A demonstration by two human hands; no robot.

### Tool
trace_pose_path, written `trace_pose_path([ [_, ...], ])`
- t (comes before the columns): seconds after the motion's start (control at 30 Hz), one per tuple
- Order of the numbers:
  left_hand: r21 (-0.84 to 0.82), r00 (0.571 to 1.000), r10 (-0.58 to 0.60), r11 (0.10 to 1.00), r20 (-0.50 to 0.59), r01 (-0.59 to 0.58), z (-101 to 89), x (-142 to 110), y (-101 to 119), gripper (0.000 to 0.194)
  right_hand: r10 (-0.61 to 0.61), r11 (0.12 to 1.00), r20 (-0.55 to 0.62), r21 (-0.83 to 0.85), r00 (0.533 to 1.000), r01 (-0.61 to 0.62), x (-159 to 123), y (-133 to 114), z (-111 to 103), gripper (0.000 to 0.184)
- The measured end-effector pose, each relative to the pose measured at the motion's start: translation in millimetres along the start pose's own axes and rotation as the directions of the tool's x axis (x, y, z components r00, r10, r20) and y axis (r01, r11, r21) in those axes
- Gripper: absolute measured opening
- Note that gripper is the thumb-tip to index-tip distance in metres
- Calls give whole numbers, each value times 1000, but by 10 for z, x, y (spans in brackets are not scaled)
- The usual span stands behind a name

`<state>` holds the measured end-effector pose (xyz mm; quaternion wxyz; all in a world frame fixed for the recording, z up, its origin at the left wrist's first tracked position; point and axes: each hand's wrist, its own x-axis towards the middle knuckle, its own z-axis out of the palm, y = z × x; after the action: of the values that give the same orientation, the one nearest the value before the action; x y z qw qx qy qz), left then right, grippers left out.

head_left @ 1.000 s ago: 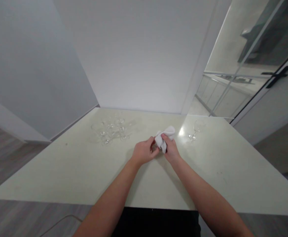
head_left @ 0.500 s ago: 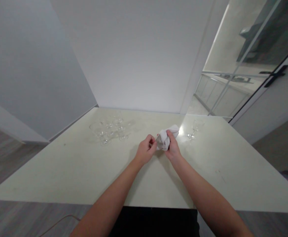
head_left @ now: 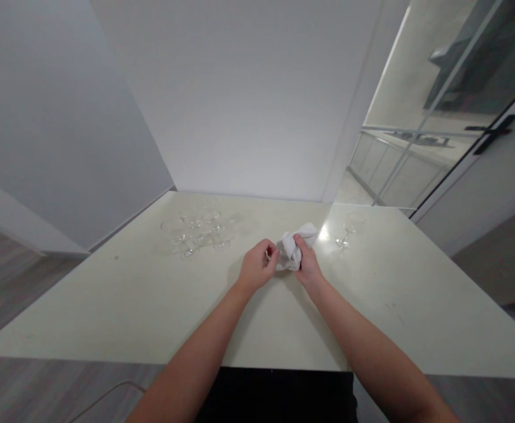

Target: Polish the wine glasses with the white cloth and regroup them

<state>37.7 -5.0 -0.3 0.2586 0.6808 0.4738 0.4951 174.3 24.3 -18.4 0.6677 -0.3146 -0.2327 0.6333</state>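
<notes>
My right hand (head_left: 308,262) is closed round a bunched white cloth (head_left: 291,251), thumb on top. The cloth is wrapped about the bowl of a wine glass (head_left: 281,262), which shows only as a clear patch at the cloth's left side. Fingers curled, my left hand (head_left: 258,264) pinches the stem end of this glass; its foot is mostly hidden by the fingers. Both hands are just above the pale table (head_left: 151,305). To the right, beyond my right hand, a clear stemmed glass (head_left: 349,229) stands upright on the table.
Several clear stemmed glasses (head_left: 200,229) stand close together at the back left of the table. A white wall (head_left: 248,117) rises behind the table's back edge. At the right are a glazed partition and a door with a black handle (head_left: 495,134).
My left hand has shifted slightly left and turned a little. The cloth has twisted somewhat in my right hand, its far corner dipping leftward. The standing glasses have not moved.
</notes>
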Motion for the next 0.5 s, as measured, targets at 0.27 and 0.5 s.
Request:
trace_pose_path([
  [0.27, -547, 673, -579, 412, 461, 729, -306, 179, -175, 29, -219, 805, 380, -449, 898, 387, -109, -148, -30, 61],
  [0.5, -509, 779, -541, 596, 317, 621, -275, 164, -189, 25, -244, 717, 478, -497, 844, 489, -128, -234, -55, 59],
])
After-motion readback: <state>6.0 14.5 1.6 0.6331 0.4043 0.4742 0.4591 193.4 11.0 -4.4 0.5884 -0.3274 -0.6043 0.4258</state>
